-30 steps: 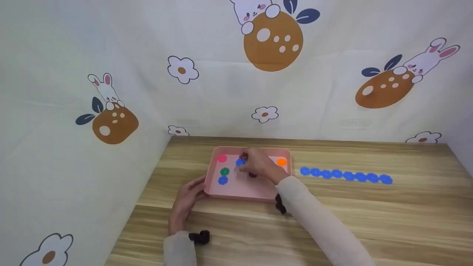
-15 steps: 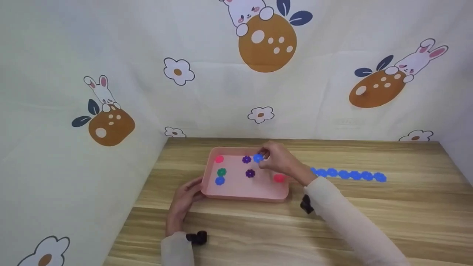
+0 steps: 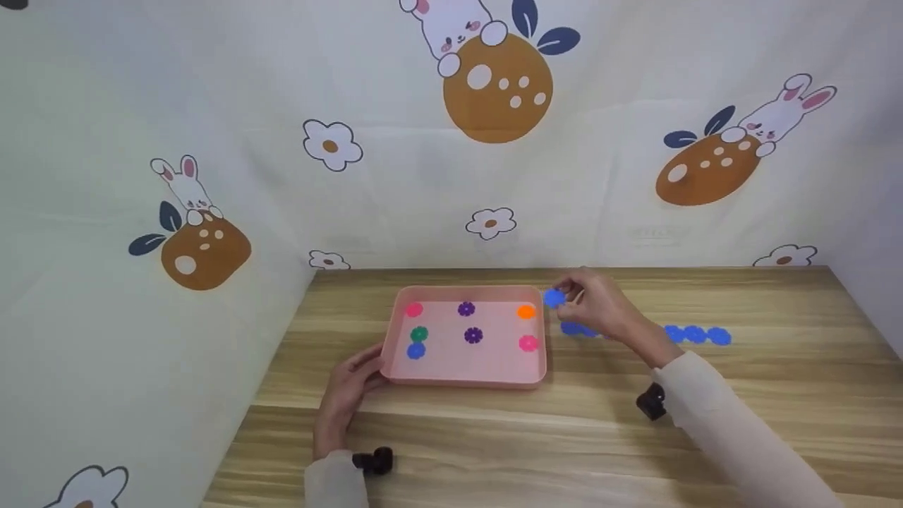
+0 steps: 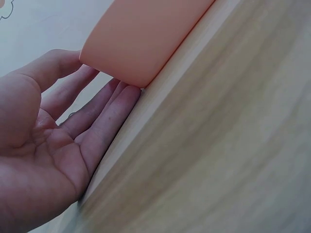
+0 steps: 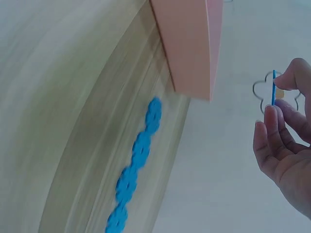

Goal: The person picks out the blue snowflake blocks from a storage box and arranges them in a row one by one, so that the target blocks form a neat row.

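Between thumb and fingertips, my right hand (image 3: pixel 605 308) pinches a blue flower-shaped disc (image 3: pixel 554 298), raised just past the right rim of a pink tray (image 3: pixel 465 384). The right wrist view shows this disc (image 5: pixel 273 87) edge-on. Below that hand, a row of linked blue flower-shaped discs (image 3: pixel 695 334) lies on the table, its middle hidden behind the hand and wrist. My left hand (image 3: pixel 343 394) rests at the tray's near left corner. In the left wrist view its extended fingers touch the tray's wall (image 4: pixel 141 41), with the thumb at the rim.
Inside the tray are purple discs (image 3: pixel 473 335), pink discs (image 3: pixel 528 343), an orange disc (image 3: pixel 526 312), a green disc (image 3: pixel 419 334) and a blue disc (image 3: pixel 416 351). A printed cloth wall (image 3: pixel 395 197) rises behind the wooden table (image 3: pixel 494 444).
My right hand has carried the blue disc up from inside the tray and rightward past its edge, over the blue row. My left hand stays at the tray's corner.
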Demonstrator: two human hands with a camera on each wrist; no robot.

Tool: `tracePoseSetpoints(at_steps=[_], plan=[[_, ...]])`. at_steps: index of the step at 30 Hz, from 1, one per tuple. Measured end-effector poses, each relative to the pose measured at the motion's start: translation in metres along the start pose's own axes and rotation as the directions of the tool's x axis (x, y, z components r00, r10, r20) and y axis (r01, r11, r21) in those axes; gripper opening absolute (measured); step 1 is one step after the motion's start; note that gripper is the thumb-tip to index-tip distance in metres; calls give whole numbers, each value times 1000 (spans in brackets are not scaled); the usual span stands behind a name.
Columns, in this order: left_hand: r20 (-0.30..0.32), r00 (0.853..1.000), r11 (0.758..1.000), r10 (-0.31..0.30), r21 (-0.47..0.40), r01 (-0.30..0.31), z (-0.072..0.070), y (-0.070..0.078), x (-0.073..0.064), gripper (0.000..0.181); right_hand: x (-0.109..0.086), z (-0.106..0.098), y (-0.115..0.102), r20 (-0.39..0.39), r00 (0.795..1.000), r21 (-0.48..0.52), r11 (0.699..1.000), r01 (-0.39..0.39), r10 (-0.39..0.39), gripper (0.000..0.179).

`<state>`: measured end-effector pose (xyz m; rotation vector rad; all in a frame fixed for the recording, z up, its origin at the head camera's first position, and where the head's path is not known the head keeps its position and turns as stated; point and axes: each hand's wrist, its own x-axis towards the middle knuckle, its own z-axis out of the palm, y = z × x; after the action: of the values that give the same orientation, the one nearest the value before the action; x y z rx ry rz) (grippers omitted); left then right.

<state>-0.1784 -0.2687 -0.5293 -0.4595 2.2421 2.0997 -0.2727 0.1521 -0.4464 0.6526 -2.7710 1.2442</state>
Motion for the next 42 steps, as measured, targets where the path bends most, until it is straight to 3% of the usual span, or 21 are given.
tracePoseSetpoints(at_steps=[11, 21, 32, 42], plan=[[9, 1000, 1000, -20, 0, 20, -1, -2, 1, 42, -42, -57, 40, -110, 994, -69, 997, -38, 30, 31], [14, 1000, 1000, -9, 24, 9, -1, 0, 2, 41, -80, -107, 76, -178, 971, -150, 971, -187, 159, 36], [8, 1000, 1000, -11, 12, 11, -1, 1, -1, 42, -113, -134, 128, -208, 965, -214, 956, -202, 157, 34], [0, 1000, 1000, -26, 13, 26, 0, 0, 0, 42, -129, -140, 163, -131, 944, -239, 915, -326, 302, 40]])
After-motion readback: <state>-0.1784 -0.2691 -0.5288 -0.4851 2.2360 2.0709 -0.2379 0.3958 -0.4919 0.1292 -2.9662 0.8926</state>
